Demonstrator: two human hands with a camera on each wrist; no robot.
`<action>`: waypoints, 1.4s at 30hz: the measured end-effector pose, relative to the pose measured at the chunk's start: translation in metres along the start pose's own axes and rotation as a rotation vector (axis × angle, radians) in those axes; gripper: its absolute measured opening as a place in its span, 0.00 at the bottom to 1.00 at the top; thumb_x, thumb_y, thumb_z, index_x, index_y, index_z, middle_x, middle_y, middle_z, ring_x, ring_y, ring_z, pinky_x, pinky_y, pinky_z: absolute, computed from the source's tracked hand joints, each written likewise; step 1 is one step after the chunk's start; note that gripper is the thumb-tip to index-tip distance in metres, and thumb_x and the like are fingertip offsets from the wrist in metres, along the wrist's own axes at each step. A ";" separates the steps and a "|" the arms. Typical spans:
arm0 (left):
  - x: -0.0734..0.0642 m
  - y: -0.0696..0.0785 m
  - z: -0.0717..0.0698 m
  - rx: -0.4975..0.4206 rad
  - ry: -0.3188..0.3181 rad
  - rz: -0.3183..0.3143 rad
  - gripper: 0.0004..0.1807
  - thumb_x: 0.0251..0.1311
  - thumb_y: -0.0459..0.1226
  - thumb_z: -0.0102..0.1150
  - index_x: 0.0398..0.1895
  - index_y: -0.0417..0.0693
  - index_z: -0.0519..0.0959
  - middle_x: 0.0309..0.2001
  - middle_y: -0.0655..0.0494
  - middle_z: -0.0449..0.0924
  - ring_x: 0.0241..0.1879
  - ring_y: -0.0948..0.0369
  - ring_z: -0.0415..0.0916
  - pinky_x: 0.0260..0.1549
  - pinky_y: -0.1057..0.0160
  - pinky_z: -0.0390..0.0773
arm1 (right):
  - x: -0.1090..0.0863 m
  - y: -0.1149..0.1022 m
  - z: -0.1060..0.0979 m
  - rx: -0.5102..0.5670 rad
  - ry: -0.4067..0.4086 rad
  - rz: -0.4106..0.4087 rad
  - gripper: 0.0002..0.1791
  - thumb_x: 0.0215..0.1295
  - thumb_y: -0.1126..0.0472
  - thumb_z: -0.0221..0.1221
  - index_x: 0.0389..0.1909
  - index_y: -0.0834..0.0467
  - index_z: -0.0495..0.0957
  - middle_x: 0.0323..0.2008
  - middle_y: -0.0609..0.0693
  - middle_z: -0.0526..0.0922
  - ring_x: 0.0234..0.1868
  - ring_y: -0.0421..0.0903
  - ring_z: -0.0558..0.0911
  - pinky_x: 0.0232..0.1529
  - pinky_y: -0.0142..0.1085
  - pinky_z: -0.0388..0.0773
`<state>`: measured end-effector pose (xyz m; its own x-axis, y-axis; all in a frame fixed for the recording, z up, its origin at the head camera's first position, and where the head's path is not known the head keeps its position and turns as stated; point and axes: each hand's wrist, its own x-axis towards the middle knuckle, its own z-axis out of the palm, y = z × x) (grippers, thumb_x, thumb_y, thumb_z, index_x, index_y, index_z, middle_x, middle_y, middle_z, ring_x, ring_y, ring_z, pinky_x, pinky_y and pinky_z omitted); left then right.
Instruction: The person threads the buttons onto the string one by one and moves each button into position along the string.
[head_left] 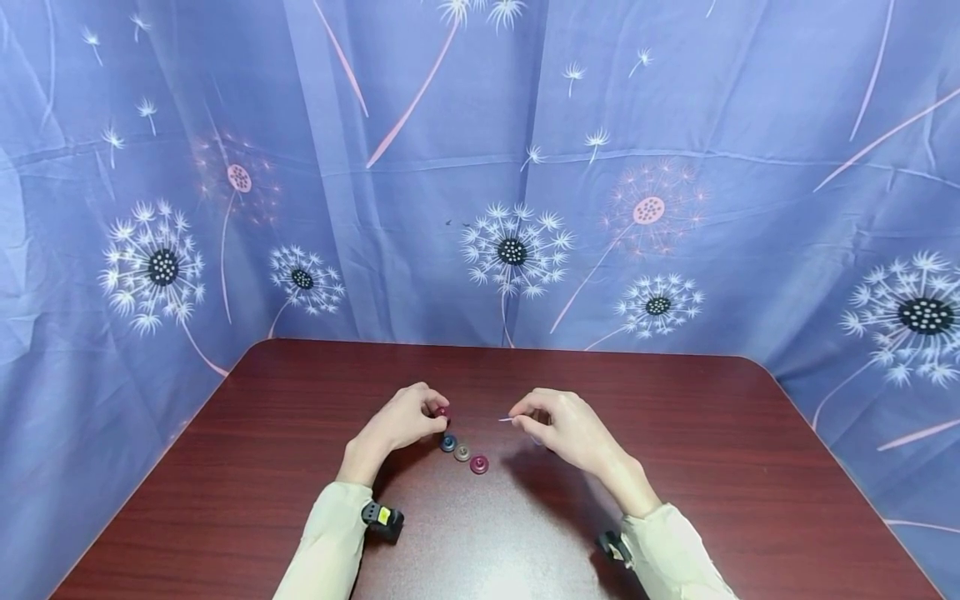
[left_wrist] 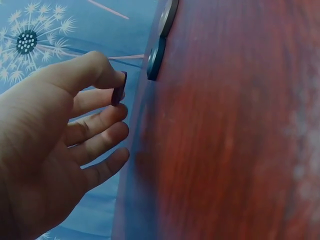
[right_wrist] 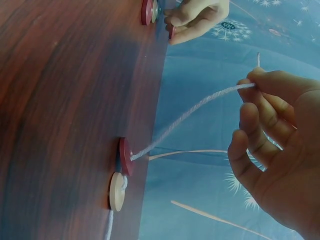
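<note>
My left hand (head_left: pixel 405 418) pinches a small dark red button (head_left: pixel 442 412) between thumb and fingertip, raised off the table; its other fingers are loosely bent in the left wrist view. With thumb and forefinger my right hand (right_wrist: pixel 280 120) pinches a whitish cord (right_wrist: pixel 200 105), whose short free end sticks out past the fingertips. Lower down, the cord runs through a red button (right_wrist: pixel 126 157) and a cream button (right_wrist: pixel 117 192) at the tabletop. My right hand hides these two in the head view. Between the hands lie a blue button (head_left: pixel 448 443), a greyish-beige button (head_left: pixel 462 452) and another red button (head_left: pixel 479 464) in a slanting row.
The dark red-brown wooden table (head_left: pixel 480 533) has rounded far corners. Behind it hangs a blue curtain (head_left: pixel 420 217) printed with dandelions. A black wrist camera (head_left: pixel 384 520) is strapped over the left sleeve, and another camera (head_left: pixel 615 547) sits at the right one.
</note>
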<state>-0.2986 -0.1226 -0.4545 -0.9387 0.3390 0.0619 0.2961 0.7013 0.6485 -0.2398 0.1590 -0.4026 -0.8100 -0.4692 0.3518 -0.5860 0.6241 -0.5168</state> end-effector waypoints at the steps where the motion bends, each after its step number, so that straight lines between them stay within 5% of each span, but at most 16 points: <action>1: 0.000 0.000 0.000 0.005 0.007 0.009 0.14 0.52 0.37 0.67 0.43 0.47 0.85 0.35 0.58 0.77 0.31 0.65 0.74 0.35 0.64 0.77 | 0.000 0.000 0.000 -0.001 0.001 -0.001 0.06 0.66 0.58 0.63 0.41 0.50 0.87 0.30 0.42 0.85 0.23 0.33 0.77 0.31 0.28 0.73; 19: -0.003 0.040 -0.013 -0.097 0.106 0.252 0.12 0.54 0.39 0.68 0.43 0.52 0.83 0.35 0.63 0.80 0.36 0.67 0.78 0.43 0.63 0.78 | 0.001 0.000 -0.001 -0.020 0.023 -0.023 0.06 0.65 0.59 0.64 0.40 0.48 0.87 0.30 0.37 0.84 0.28 0.29 0.76 0.33 0.28 0.74; 42: -0.005 0.053 -0.009 -0.215 -0.024 0.354 0.15 0.60 0.36 0.64 0.51 0.54 0.81 0.40 0.58 0.84 0.40 0.66 0.80 0.42 0.66 0.79 | 0.001 0.000 0.002 -0.031 0.083 -0.024 0.03 0.65 0.56 0.65 0.38 0.47 0.86 0.30 0.33 0.83 0.29 0.29 0.76 0.34 0.29 0.74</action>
<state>-0.2795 -0.0930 -0.4139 -0.7806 0.5518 0.2936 0.5537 0.3926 0.7344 -0.2406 0.1575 -0.4040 -0.7943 -0.4316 0.4275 -0.6043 0.6329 -0.4840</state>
